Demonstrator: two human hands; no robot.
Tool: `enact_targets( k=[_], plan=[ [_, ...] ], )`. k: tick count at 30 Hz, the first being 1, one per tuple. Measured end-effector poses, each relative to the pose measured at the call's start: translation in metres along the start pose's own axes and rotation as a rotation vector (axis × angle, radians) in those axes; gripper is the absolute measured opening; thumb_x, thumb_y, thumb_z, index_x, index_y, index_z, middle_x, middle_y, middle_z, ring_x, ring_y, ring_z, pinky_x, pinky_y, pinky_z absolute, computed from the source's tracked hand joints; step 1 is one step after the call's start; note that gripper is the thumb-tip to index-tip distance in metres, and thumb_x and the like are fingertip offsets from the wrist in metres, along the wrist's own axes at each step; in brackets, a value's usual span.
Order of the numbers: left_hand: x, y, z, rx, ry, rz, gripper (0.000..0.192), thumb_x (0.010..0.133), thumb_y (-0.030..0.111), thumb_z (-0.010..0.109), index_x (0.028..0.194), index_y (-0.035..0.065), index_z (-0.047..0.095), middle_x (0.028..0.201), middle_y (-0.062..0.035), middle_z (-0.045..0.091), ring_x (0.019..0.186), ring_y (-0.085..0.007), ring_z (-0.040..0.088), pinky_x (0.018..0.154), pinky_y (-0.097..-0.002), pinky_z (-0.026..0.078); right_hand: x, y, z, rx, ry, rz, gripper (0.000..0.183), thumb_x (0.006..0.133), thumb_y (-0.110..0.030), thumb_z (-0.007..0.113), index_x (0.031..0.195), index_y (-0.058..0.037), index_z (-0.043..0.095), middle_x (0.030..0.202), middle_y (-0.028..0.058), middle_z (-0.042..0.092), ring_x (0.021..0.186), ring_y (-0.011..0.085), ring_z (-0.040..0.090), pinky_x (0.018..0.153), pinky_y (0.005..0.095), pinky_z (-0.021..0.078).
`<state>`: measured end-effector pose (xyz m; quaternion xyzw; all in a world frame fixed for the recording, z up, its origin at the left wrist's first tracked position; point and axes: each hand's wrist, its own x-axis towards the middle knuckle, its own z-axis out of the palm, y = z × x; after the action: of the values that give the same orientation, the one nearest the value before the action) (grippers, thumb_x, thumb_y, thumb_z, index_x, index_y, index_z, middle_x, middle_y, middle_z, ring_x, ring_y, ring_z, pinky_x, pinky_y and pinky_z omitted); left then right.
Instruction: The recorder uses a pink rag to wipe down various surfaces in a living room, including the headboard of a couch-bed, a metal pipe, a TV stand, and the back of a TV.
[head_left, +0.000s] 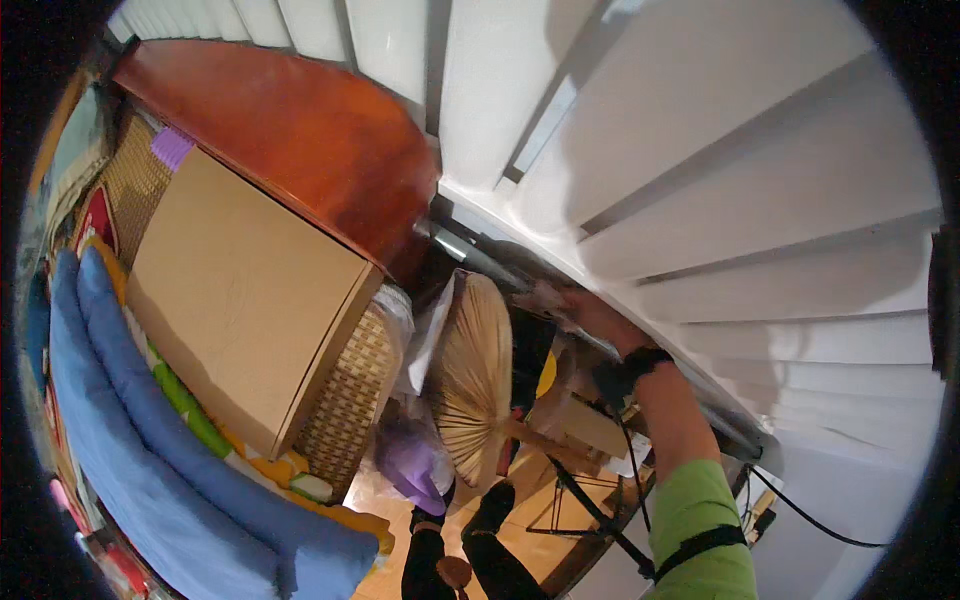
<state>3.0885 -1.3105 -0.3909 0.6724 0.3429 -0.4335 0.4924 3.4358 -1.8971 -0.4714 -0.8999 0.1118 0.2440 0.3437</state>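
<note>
My right hand (559, 304), blurred, reaches down beside the wall behind a palm-leaf fan, close to a grey metal tube (480, 259); whether its fingers close on anything is unclear. A black band circles the wrist, and the sleeve is light green. The pleated fan (476, 375) stands upright below the hand, next to a white sheet. A purple bag (412, 461) hangs under the fan. My left hand is out of view.
A cardboard box (255, 300) lies on woven matting (349, 375), beside a red-brown wooden board (300, 142). Folded blue bedding (180, 465) is at the left. White slatted panels (675, 187) rise at the right. A black metal frame (592, 510) stands near my feet.
</note>
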Motion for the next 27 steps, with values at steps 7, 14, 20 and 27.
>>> enact_targets(
  k=[7,14,20,27],
  plan=[
    [0.009,0.002,0.005,0.16,-0.001,-0.016,0.026,0.093,0.021,0.053,0.115,0.0071,0.058,0.094,-0.007,0.064,0.082,-0.0162,0.063,0.064,-0.0293,0.052,-0.106,0.16,0.056,0.054,0.354,0.137,0.044,0.092,-0.012,0.043,0.135,-0.0071,0.044,0.135,0.0131,0.046,0.122,0.027,0.044,0.103,0.0375,0.0344],
    [-0.011,0.053,0.017,0.089,-0.091,0.11,0.028,0.092,0.023,0.053,0.114,0.0064,0.058,0.094,-0.0077,0.064,0.083,-0.0162,0.062,0.064,-0.0298,0.052,-0.263,0.156,0.091,0.232,0.207,0.744,0.04,0.095,-0.031,0.047,0.122,-0.0031,0.055,0.111,0.0121,0.062,0.097,0.0261,0.059,0.085,0.0417,0.0485],
    [-0.04,0.095,0.017,0.042,-0.096,0.288,0.028,0.091,0.023,0.053,0.111,0.0044,0.059,0.087,-0.0076,0.063,0.079,-0.0158,0.06,0.061,-0.031,0.051,-0.287,0.0,0.074,0.544,0.087,0.538,0.037,0.093,-0.032,0.05,0.116,-0.0041,0.057,0.105,0.0113,0.062,0.094,0.0252,0.058,0.081,0.0385,0.0468],
    [-0.057,0.138,0.003,0.84,0.316,1.266,0.035,0.088,0.029,0.057,0.112,0.0036,0.055,0.086,-0.0109,0.06,0.078,-0.0203,0.058,0.063,-0.0349,0.051,-0.332,-0.249,-0.072,0.674,-0.037,0.222,0.035,0.091,-0.034,0.054,0.11,-0.0052,0.06,0.099,0.0103,0.062,0.091,0.0241,0.056,0.076,0.0346,0.0448]
  ],
)
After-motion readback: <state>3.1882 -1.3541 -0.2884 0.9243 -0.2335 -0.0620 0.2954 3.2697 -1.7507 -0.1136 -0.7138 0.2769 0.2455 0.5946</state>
